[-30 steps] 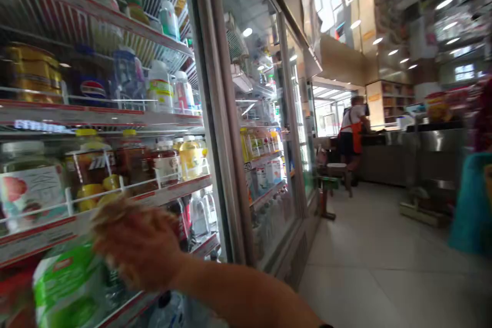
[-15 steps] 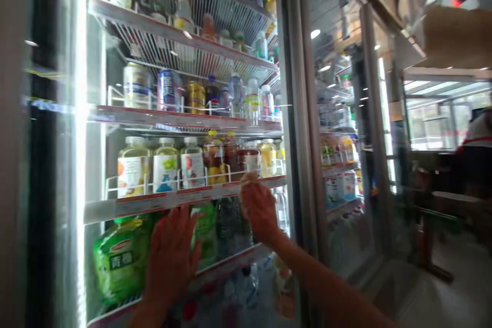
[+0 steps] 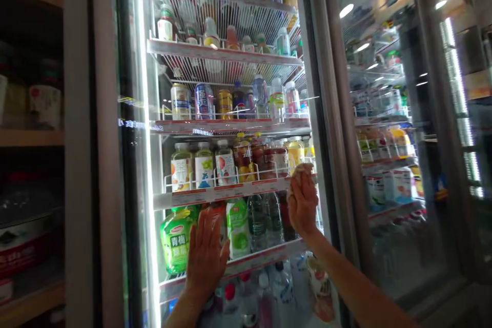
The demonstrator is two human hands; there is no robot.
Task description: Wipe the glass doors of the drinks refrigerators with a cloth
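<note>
A glass fridge door (image 3: 230, 74) stands in front of me, with shelves of drinks behind it. My right hand (image 3: 303, 202) presses a pale, crumpled cloth (image 3: 303, 170) against the glass near the door's right edge, level with the juice bottle shelf. Lower and to the left, my left hand (image 3: 207, 248) lies flat on the glass with its fingers stretched out and nothing in it. Behind that hand are a green plum drink jug (image 3: 177, 241) and a green bottle (image 3: 237, 228), both partly covered.
The metal door frame (image 3: 338, 113) runs down the right side, and another glass-fronted fridge (image 3: 388, 164) stands beyond it. On the left is a dark wooden shelf (image 3: 31, 138) with jars. Ceiling lights reflect in the glass.
My view has swung left, so the fridge appears further right and the left shelf shows. My right hand has moved rightward across the glass with the cloth. My left hand stays flat.
</note>
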